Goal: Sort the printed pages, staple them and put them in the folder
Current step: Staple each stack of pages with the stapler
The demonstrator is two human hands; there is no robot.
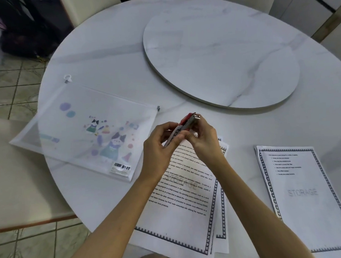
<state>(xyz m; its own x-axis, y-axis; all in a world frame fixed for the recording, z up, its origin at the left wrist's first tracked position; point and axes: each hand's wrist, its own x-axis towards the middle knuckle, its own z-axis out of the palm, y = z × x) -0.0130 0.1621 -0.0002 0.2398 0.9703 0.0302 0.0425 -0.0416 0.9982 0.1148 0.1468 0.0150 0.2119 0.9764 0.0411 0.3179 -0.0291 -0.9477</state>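
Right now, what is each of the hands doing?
Left hand: grips the stapler.
Right hand: grips the same stapler.

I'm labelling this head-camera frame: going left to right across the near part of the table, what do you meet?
zip folder → left hand → stapler, gripped by both hands → right hand → right stack of pages. The middle stack lies under the hands, so it is left out.

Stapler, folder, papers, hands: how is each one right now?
Stapler: lifted off the table, held in both hands.
Folder: lying flat.
Middle pile: uneven, sheets fanned out.
Right pile: lying flat, untouched.
Left hand: grips stapler.
Right hand: pinches stapler.
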